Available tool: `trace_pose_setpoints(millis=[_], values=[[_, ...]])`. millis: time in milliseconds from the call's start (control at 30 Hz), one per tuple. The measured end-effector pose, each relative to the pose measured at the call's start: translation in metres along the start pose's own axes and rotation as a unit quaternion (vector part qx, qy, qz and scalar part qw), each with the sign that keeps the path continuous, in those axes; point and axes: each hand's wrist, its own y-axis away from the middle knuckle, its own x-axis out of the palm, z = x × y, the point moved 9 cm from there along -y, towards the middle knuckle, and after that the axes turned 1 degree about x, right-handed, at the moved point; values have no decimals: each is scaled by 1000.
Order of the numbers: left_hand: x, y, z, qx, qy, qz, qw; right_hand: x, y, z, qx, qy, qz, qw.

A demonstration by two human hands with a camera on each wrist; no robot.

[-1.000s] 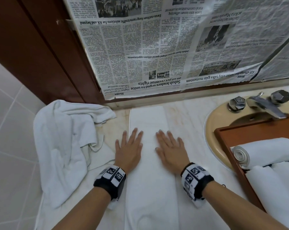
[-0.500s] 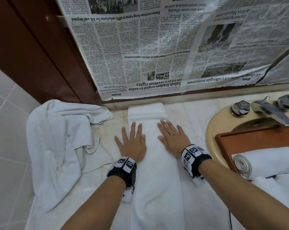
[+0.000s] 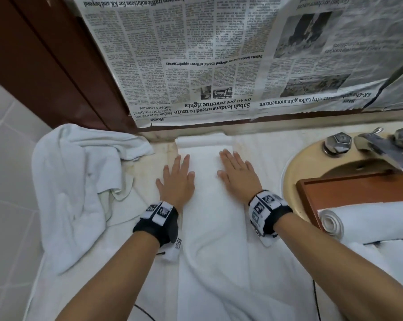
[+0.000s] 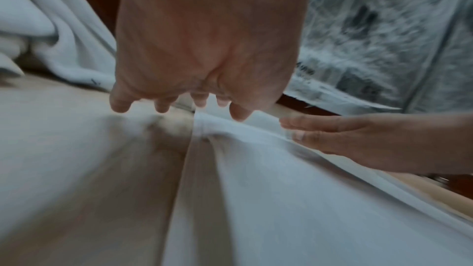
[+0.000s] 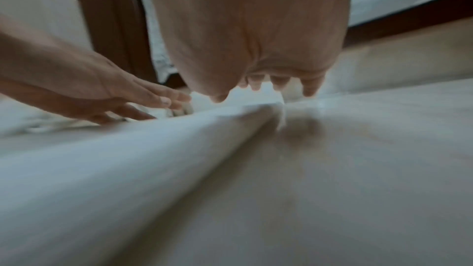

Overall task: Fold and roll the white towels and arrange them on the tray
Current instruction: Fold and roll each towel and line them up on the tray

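Observation:
A white towel [image 3: 209,228] folded into a long narrow strip lies on the marble counter, running from the near edge to the back wall. My left hand [image 3: 176,179] lies flat with straight fingers on its left edge, and my right hand [image 3: 236,173] lies flat on its right side, both near the far end. The wrist views, blurred, show the left hand's fingers [image 4: 176,102] and the right hand's fingers [image 5: 279,84] stretched over the towel strip [image 4: 256,189] [image 5: 128,159]. A wooden tray [image 3: 348,191] at the right holds a rolled white towel [image 3: 367,221].
A crumpled white towel [image 3: 75,186] is heaped on the counter at the left by the tiled wall. Newspaper [image 3: 219,54] covers the wall behind. A beige sink [image 3: 304,167] with a chrome tap [image 3: 381,149] lies at the back right, under the tray.
Both flat hands have slid along the towel strip away from me toward the back wall, smoothing it.

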Motion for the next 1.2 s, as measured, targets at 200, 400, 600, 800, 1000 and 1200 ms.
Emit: trace_pose_setpoints(millis=[200, 400, 600, 800, 1000, 1200], values=[[40, 81, 22, 52, -98, 44, 993, 47, 91, 14, -4, 49, 76, 996], [32, 83, 38, 7, -76, -17, 997, 34, 95, -27, 64, 44, 86, 993], [43, 120, 10, 55, -50, 31, 997, 30, 145, 5, 33, 6, 46, 998], [70, 163, 23, 89, -107, 60, 988, 82, 210, 19, 16, 36, 82, 996], [73, 149, 20, 83, -108, 40, 990, 66, 182, 10, -18, 99, 70, 992], [73, 114, 8, 62, -96, 31, 993, 47, 138, -11, -2, 62, 78, 995]])
